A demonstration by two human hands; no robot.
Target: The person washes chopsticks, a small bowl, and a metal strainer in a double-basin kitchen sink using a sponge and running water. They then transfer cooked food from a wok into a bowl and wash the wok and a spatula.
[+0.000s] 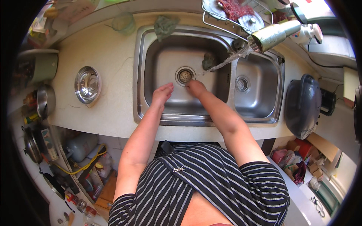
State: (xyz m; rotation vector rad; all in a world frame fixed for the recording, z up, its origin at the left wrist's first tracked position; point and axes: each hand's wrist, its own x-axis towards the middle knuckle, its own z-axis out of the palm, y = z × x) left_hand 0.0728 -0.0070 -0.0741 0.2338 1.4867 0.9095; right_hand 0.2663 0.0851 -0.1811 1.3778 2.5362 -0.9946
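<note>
Both bare hands are over the large basin of a stainless steel double sink (137,84). My left hand (162,95) hangs at the basin's near left with nothing in it, fingers extended. My right hand (195,87) is beside the drain strainer (185,75), its fingers bent down; whether they hold anything is hidden. Water (229,60) pours from the metal faucet (267,38) at the upper right and lands near the right hand. A dark green cloth or scrubber (208,61) lies on the basin floor, and a grey-green rag (165,26) drapes over the far rim.
A shiny metal bowl (88,85) and a translucent cup (123,23) stand on the counter left of the sink. A wire dish rack (240,31) with lids is at the back right. The smaller basin (256,93) adjoins on the right, beside a dark plastic basin (302,107).
</note>
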